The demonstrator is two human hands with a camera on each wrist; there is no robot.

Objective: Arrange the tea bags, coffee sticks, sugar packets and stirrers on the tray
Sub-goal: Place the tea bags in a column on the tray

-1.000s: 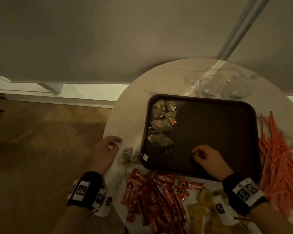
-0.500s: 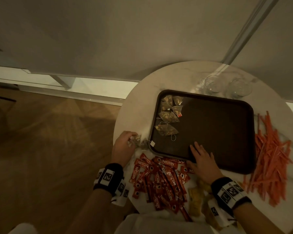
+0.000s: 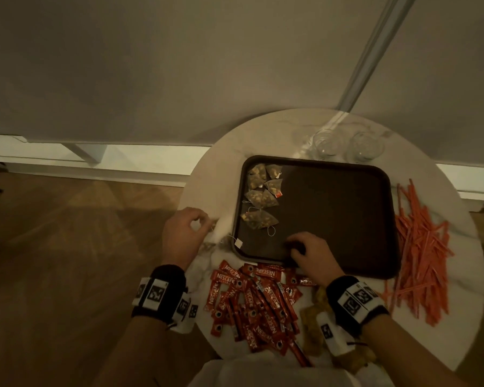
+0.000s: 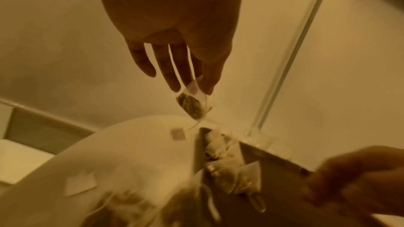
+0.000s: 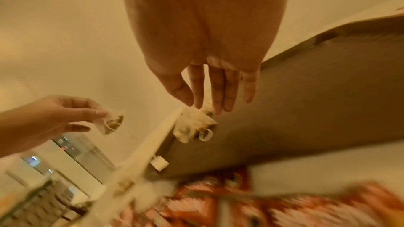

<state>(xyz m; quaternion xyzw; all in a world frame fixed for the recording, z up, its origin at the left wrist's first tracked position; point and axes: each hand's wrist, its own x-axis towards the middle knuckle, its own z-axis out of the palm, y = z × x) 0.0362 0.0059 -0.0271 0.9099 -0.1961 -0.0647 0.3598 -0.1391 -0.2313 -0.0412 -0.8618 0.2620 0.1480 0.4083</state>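
A dark brown tray lies on a round marble table. Several pyramid tea bags sit in a column along its left side. Just left of the tray, my left hand pinches one tea bag by its top, and the bag hangs above the table. A few loose tea bags lie below it. My right hand hovers at the tray's near edge with relaxed, empty fingers. Red coffee sticks, yellow sugar packets and orange stirrers lie off the tray.
Two clear glasses stand behind the tray near the wall. The table edge curves close on the right and near sides. A wooden floor lies to the left. Most of the tray's surface is bare.
My left hand closed on a loose tea bag beside the tray and lifted it off the table. My right hand stayed at the tray's near edge.
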